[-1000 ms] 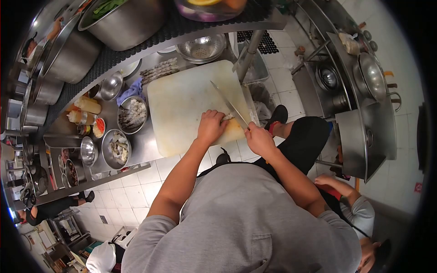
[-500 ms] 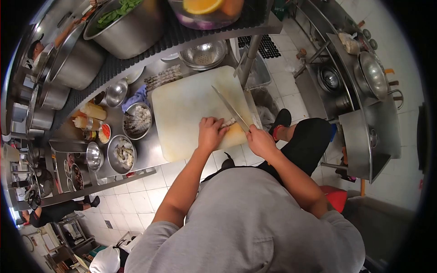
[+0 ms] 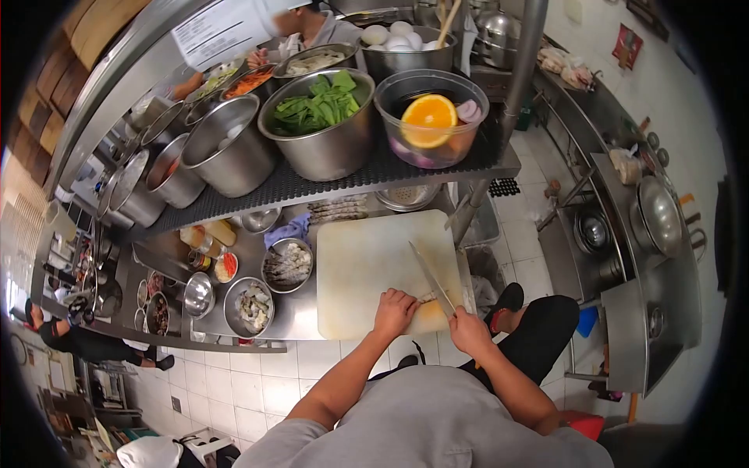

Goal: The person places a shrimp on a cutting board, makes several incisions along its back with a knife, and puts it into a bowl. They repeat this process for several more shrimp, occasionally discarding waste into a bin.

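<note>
Steel knife [image 3: 431, 278] is slanting across the board [image 3: 355, 265].
Right hand [image 3: 470, 332] is clenching its handle; left hand [image 3: 394, 312], curled, is pinning a pale piece [image 3: 426, 297] just left of the blade.

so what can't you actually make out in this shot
Head view:
- food piece: mostly under the left hand, too small to identify.
- knife: handle buried in the right hand.
- colander: half hidden by the shelf.
</note>
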### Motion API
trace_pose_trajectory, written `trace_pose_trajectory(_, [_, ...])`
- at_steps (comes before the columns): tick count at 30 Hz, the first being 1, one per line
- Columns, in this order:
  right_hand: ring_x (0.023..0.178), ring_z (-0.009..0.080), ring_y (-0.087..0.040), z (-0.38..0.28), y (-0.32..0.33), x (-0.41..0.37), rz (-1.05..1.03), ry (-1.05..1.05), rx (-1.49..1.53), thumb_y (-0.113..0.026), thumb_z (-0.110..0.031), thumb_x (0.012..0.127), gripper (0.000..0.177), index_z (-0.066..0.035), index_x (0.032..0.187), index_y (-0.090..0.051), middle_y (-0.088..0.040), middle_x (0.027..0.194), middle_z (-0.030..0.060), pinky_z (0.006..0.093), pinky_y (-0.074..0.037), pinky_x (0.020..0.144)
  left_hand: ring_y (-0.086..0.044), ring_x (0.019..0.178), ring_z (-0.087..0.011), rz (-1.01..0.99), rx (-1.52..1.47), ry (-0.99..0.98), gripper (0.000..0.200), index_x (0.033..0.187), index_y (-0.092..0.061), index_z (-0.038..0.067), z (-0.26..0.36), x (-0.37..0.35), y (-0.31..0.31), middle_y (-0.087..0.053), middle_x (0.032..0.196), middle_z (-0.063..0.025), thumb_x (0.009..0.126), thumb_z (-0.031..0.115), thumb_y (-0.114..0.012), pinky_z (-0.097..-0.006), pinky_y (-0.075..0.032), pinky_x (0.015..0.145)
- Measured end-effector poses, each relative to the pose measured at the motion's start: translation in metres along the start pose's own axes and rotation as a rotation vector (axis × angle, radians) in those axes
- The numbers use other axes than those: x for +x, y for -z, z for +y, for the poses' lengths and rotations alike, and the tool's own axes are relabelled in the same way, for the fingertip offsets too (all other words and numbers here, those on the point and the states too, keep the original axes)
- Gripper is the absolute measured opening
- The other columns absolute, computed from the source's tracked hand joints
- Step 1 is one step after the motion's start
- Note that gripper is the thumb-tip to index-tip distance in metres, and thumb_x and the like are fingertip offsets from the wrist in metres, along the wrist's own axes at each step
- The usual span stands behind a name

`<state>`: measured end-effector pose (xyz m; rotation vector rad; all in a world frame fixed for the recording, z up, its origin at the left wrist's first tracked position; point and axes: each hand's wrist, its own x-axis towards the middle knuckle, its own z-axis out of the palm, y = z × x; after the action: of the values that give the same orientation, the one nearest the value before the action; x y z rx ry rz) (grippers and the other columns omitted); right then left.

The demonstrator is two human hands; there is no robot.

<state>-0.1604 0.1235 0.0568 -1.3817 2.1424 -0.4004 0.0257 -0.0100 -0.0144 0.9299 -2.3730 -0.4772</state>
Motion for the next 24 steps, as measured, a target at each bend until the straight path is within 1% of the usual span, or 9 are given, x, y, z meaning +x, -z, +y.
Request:
trace_pose_trajectory(5, [0.086, 0.0509, -0.067, 0.002, 0.000, 0.002, -0.003, 0.007, -0.005, -0.051, -0.027, 0.100, 0.029, 0.001, 0.104, -0.058, -0.069, 0.088, 0.0308, 0.0601, -0.052, 0.080, -0.059, 0.093, -0.0298, 0.023, -0.015, -0.003, 0.014, 0.089, -0.074, 0.011, -0.002, -0.005, 0.001, -0.067, 0.087, -0.0065, 0.087, 0.025, -0.074, -0.0434, -0.046, 0.083])
trace_pose_trajectory(7, [0.085, 0.0506, -0.067, 0.008, -0.004, 0.004, 0.005, 0.037, -0.030, -0.051, -0.028, 0.101, 0.030, 0.001, 0.105, -0.058, -0.069, 0.086, 0.0309, 0.0597, -0.052, 0.079, -0.059, 0.093, -0.0312, -0.035, 0.026, -0.007, 0.014, 0.091, -0.074, 0.011, -0.002, -0.005, -0.001, -0.067, 0.089, -0.0083, 0.087, 0.024, -0.073, -0.0442, -0.046, 0.083])
trace_pose_trajectory(9, [0.084, 0.0509, -0.067, 0.015, -0.005, 0.004, 0.040, 0.089, -0.001, -0.052, -0.027, 0.100, 0.029, 0.001, 0.105, -0.058, -0.068, 0.084, 0.0308, 0.0598, -0.052, 0.078, -0.059, 0.093, -0.0327, -0.097, 0.005, -0.003, 0.014, 0.093, -0.073, 0.011, -0.006, -0.006, -0.001, -0.067, 0.092, -0.0101, 0.086, 0.023, -0.073, -0.0452, -0.046, 0.082])
trace_pose_trajectory(11, [0.084, 0.0516, -0.066, 0.021, -0.002, 0.006, 0.055, 0.058, 0.042, -0.054, -0.026, 0.100, 0.027, 0.000, 0.103, -0.057, -0.068, 0.084, 0.0310, 0.0608, -0.051, 0.077, -0.059, 0.095, -0.0329, -0.090, 0.010, 0.054, 0.015, 0.096, -0.073, 0.011, 0.002, -0.008, 0.011, -0.067, 0.095, -0.0101, 0.086, 0.022, -0.072, -0.0454, -0.045, 0.083])
trace_pose_trajectory(13, [0.085, 0.0527, -0.065, 0.017, 0.012, 0.003, 0.122, 0.070, 0.083, -0.054, -0.026, 0.100, 0.027, 0.001, 0.103, -0.057, -0.068, 0.084, 0.0315, 0.0615, -0.050, 0.077, -0.059, 0.098, -0.0322, -0.081, 0.038, 0.033, 0.021, 0.103, -0.073, 0.010, 0.003, -0.009, 0.021, -0.067, 0.098, -0.0095, 0.086, 0.022, -0.072, -0.0447, -0.045, 0.085])
trace_pose_trajectory(17, [0.085, 0.0533, -0.065, 0.026, 0.012, 0.006, 0.125, 0.044, 0.110, -0.054, -0.025, 0.100, 0.026, 0.002, 0.103, -0.056, -0.067, 0.084, 0.0314, 0.0615, -0.049, 0.078, -0.058, 0.101, -0.0313, -0.132, 0.031, 0.045, 0.024, 0.107, -0.072, 0.010, -0.003, -0.011, 0.021, -0.068, 0.100, -0.0083, 0.086, 0.022, -0.072, -0.0440, -0.045, 0.087])
trace_pose_trajectory(20, [0.087, 0.0530, -0.065, 0.022, 0.013, 0.004, 0.078, 0.034, 0.093, -0.053, -0.024, 0.100, 0.027, 0.002, 0.104, -0.056, -0.068, 0.086, 0.0313, 0.0611, -0.049, 0.080, -0.058, 0.101, -0.0308, -0.176, 0.067, 0.075, 0.024, 0.106, -0.072, 0.009, 0.003, -0.008, 0.024, -0.068, 0.102, -0.0077, 0.086, 0.022, -0.072, -0.0440, -0.045, 0.088])
trace_pose_trajectory(22, [0.090, 0.0525, -0.065, 0.016, 0.016, 0.003, 0.004, -0.005, 0.073, -0.054, -0.025, 0.100, 0.027, 0.002, 0.105, -0.056, -0.068, 0.090, 0.0317, 0.0608, -0.049, 0.081, -0.059, 0.101, -0.0306, -0.054, 0.041, 0.061, 0.020, 0.103, -0.073, 0.010, 0.013, -0.003, 0.023, -0.067, 0.103, -0.0077, 0.087, 0.021, -0.072, -0.0443, -0.045, 0.087])
trace_pose_trajectory(24, [0.091, 0.0522, -0.065, 0.015, 0.016, 0.002, 0.002, -0.007, 0.068, -0.054, -0.025, 0.100, 0.028, 0.002, 0.104, -0.056, -0.068, 0.091, 0.0313, 0.0607, -0.049, 0.081, -0.059, 0.101, -0.0307, -0.122, 0.053, 0.060, 0.020, 0.103, -0.073, 0.010, 0.010, -0.002, 0.015, -0.067, 0.103, -0.0080, 0.087, 0.021, -0.072, -0.0445, -0.046, 0.087])
